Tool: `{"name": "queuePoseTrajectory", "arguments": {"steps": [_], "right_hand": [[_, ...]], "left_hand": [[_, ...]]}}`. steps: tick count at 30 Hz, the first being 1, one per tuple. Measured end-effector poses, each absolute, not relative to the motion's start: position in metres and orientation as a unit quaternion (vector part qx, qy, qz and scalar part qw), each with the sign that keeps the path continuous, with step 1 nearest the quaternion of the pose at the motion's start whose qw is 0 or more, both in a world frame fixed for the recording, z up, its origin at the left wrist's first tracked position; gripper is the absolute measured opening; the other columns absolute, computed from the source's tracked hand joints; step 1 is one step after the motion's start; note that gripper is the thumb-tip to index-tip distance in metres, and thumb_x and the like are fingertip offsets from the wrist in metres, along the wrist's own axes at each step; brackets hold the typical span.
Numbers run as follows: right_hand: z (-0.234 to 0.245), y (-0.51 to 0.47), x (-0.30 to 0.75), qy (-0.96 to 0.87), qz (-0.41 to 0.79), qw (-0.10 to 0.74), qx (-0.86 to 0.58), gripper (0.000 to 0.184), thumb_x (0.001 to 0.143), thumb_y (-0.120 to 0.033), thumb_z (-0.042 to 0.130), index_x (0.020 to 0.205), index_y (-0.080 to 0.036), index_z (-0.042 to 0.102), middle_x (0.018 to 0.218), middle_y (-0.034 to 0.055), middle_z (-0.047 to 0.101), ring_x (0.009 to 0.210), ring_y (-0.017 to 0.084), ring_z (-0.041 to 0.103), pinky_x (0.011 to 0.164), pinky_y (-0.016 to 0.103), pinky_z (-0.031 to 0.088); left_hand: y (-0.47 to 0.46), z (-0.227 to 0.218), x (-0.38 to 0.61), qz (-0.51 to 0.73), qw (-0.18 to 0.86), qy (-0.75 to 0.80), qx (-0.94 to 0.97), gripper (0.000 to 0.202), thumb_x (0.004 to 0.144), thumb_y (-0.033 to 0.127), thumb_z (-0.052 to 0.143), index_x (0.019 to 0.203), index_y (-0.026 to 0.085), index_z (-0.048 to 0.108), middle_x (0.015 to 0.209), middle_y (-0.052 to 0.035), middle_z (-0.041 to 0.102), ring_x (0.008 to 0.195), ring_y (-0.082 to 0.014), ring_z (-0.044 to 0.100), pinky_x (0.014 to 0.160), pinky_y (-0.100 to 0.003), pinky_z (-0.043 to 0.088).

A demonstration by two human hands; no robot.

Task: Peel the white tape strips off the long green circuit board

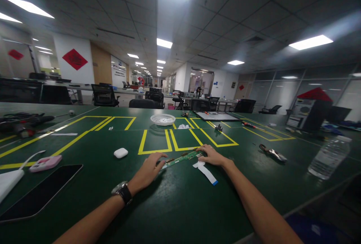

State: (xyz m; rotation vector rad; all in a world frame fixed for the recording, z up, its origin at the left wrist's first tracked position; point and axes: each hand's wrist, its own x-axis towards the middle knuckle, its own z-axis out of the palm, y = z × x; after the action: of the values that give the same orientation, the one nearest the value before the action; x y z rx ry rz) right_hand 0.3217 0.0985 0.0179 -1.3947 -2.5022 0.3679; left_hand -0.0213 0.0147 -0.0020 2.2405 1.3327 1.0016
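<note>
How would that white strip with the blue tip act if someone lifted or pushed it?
The white strip would probably flop or flex, since it looks thin and folded near the right hand. It is likely light, being so slim. Lying mostly flat on the table, it would more likely slide than roll.

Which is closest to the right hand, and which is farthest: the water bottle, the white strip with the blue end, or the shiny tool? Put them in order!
From the right hand, in the head view:
1. White strip: just this side of it.
2. Shiny tool: off to the right.
3. Water bottle: farthest right.
</note>
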Motion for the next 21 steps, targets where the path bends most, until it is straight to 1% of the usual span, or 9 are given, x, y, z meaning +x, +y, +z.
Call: {"name": "queuePoseTrajectory", "arguments": {"steps": [6, 8, 11, 13, 18, 21], "right_hand": [[0.0185, 0.0992, 0.3225, -0.862, 0.131, 0.12, -0.475, 0.05, 0.084, -0.041, 0.063, 0.131, -0.022, 0.059, 0.127, 0.0112, 0.052, 0.121, 0.028, 0.047, 0.107, 0.042, 0.034], [0.0186, 0.0993, 0.3227, -0.862, 0.134, 0.116, -0.475, 0.055, 0.082, -0.042, 0.066, 0.132, -0.022, 0.057, 0.129, 0.0112, 0.051, 0.122, 0.028, 0.046, 0.106, 0.042, 0.034], [0.0194, 0.0983, 0.3219, -0.861, 0.141, 0.102, -0.477, 0.068, 0.076, -0.045, 0.072, 0.137, -0.02, 0.053, 0.133, 0.0127, 0.048, 0.124, 0.03, 0.045, 0.106, 0.043, 0.035], [0.0203, 0.0969, 0.3212, -0.862, 0.143, 0.099, -0.476, 0.071, 0.075, -0.046, 0.073, 0.138, -0.02, 0.052, 0.134, 0.0132, 0.047, 0.124, 0.031, 0.044, 0.107, 0.043, 0.034], [0.0228, 0.0947, 0.3226, -0.863, 0.147, 0.118, -0.468, 0.069, 0.073, -0.046, 0.074, 0.135, -0.022, 0.055, 0.131, 0.0116, 0.05, 0.124, 0.03, 0.045, 0.107, 0.043, 0.034], [0.0232, 0.0968, 0.325, -0.861, 0.155, 0.147, -0.461, 0.059, 0.081, -0.047, 0.067, 0.133, -0.021, 0.057, 0.129, 0.0114, 0.055, 0.121, 0.027, 0.049, 0.105, 0.04, 0.037]], "left_hand": [[0.0144, -0.0036, -0.0198, 0.317, 0.16, 0.457, 0.816, 0.034, 0.099, 0.037, 0.041, 0.121, 0.02, 0.061, 0.124, -0.0092, 0.062, 0.116, -0.026, 0.055, 0.101, -0.043, 0.042], [0.0144, -0.0043, -0.0199, 0.308, 0.155, 0.455, 0.821, 0.033, 0.099, 0.037, 0.042, 0.121, 0.022, 0.061, 0.123, -0.008, 0.062, 0.115, -0.0262, 0.055, 0.1, -0.043, 0.042], [0.0143, -0.0051, -0.0208, 0.297, 0.151, 0.454, 0.826, 0.032, 0.099, 0.038, 0.042, 0.123, 0.023, 0.059, 0.125, -0.0067, 0.061, 0.117, -0.0262, 0.054, 0.099, -0.043, 0.042], [0.0143, -0.0052, -0.0217, 0.293, 0.15, 0.453, 0.829, 0.032, 0.1, 0.038, 0.042, 0.123, 0.024, 0.059, 0.125, -0.0064, 0.061, 0.117, -0.0258, 0.053, 0.1, -0.043, 0.041], [0.0124, -0.0025, -0.0219, 0.29, 0.153, 0.456, 0.827, 0.031, 0.102, 0.037, 0.039, 0.122, 0.024, 0.059, 0.124, -0.006, 0.06, 0.116, -0.0242, 0.052, 0.098, -0.04, 0.041], [0.0088, 0.0007, -0.0187, 0.278, 0.116, 0.463, 0.833, 0.027, 0.102, 0.033, 0.04, 0.117, 0.023, 0.061, 0.12, -0.0063, 0.061, 0.113, -0.0238, 0.053, 0.094, -0.039, 0.041]]}}
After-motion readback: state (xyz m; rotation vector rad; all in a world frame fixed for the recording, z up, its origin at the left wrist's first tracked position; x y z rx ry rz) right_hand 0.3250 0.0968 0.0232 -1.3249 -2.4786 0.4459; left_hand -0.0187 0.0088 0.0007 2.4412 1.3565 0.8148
